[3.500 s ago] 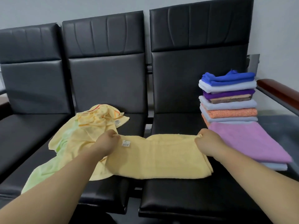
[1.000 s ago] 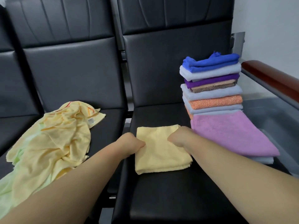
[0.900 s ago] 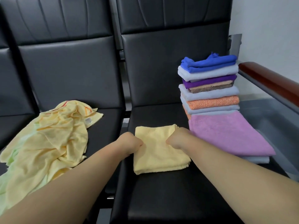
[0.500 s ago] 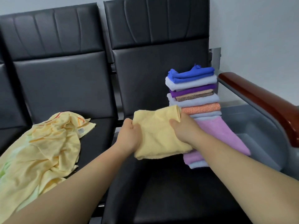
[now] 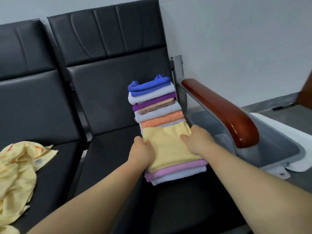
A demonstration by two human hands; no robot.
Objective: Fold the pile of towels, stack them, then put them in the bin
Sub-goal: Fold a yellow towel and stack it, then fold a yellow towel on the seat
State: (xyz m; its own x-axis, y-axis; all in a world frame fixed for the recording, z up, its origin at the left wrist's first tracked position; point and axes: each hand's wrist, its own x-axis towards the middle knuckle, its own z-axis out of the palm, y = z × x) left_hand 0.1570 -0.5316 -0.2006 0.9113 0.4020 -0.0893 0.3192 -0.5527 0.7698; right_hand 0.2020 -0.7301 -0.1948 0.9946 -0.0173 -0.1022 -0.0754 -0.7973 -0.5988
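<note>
Black seats (image 5: 104, 159) stand along a grey wall (image 5: 236, 39). Left of the armrest (image 5: 219, 110), I see the folded yellow towel (image 5: 168, 146) on the pink towel (image 5: 179, 168); the left hand (image 5: 141, 152) and the right hand (image 5: 196, 140) grip its two sides. Right of the armrest sits the bin (image 5: 280, 149).
</note>
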